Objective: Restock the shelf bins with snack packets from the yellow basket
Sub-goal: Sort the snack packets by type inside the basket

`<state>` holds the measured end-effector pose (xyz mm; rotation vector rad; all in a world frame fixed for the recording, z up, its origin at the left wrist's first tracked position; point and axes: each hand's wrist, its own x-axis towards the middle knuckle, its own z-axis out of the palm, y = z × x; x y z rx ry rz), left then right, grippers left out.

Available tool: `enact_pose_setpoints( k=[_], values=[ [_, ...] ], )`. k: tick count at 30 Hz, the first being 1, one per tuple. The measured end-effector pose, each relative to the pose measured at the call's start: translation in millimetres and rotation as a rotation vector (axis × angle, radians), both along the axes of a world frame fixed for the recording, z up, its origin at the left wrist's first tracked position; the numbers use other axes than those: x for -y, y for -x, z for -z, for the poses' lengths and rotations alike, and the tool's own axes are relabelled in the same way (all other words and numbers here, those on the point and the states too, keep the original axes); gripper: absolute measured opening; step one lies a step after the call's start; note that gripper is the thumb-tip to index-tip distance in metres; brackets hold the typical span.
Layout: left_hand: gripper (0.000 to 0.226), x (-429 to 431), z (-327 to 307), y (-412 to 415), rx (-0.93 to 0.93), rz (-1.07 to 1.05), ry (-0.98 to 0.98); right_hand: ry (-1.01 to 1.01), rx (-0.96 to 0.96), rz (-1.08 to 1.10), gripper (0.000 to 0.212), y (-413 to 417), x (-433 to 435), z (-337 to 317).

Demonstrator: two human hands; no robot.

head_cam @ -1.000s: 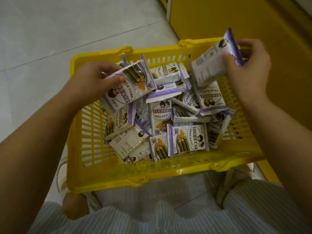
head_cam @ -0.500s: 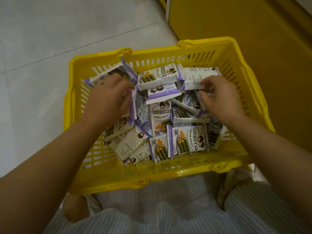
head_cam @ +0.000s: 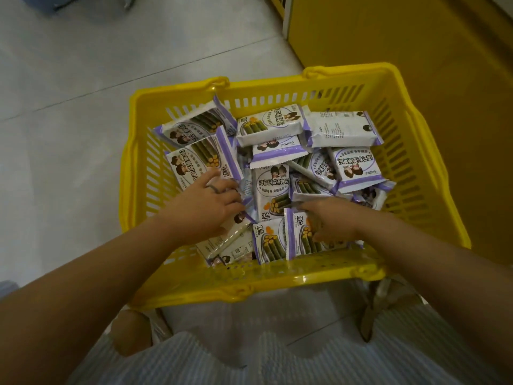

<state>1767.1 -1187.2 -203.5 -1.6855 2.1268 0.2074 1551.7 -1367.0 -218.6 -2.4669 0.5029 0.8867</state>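
Note:
The yellow basket (head_cam: 277,284) stands on the floor in front of me, holding several white-and-purple snack packets (head_cam: 270,126). My left hand (head_cam: 202,209) lies on the packets at the near left, fingers stretched out and touching a packet (head_cam: 200,159) leaning against the left wall. Over at the near right, my right hand (head_cam: 333,220) rests on a packet (head_cam: 301,240) standing against the front wall, thumb by its top edge and fingers spread over its face. Neither hand has lifted a packet. No shelf bins are in view.
A yellow cabinet side (head_cam: 402,45) rises right behind the basket at the right. Grey tiled floor (head_cam: 69,120) spreads to the left. My striped clothing (head_cam: 249,359) and shoes (head_cam: 383,301) fill the bottom edge, close to the basket's front rim.
One second ago each hand held a packet above the basket. Both packets now lie inside, and both hands have moved down to the packets at the near side.

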Motion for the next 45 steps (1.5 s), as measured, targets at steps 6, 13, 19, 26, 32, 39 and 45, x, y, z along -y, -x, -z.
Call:
enact_pose_setpoints(
  k=[6, 13, 19, 26, 32, 39, 45],
  values=[
    [0.062, -1, 5, 13, 0.028, -0.059, 0.015, 0.000, 0.013, -0.011, 0.040, 0, 4, 0],
    [0.041, 0, 2, 15, -0.042, -0.048, 0.054, -0.053, 0.163, -0.039, 0.028, -7, -3, 2],
    [0.043, 1, 3, 15, -0.024, -0.061, -0.050, -0.109, 0.063, 0.034, 0.042, -5, -3, 12],
    [0.042, 4, 5, 27, 0.065, -0.066, -0.048, -0.006, 0.044, -0.055, 0.066, -6, -5, 8],
    [0.034, 0, 6, 38, 0.112, 0.018, -0.126, -0.054, -0.064, -0.014, 0.063, -2, -5, 4],
    [0.037, 4, 4, 32, 0.162, -0.014, -0.144, 0.024, 0.024, -0.101, 0.059, 0, -5, -1],
    [0.048, 9, -8, 12, 0.053, -0.065, -0.117, -0.063, 0.219, 0.093, 0.052, 2, -3, -8]
  ],
)
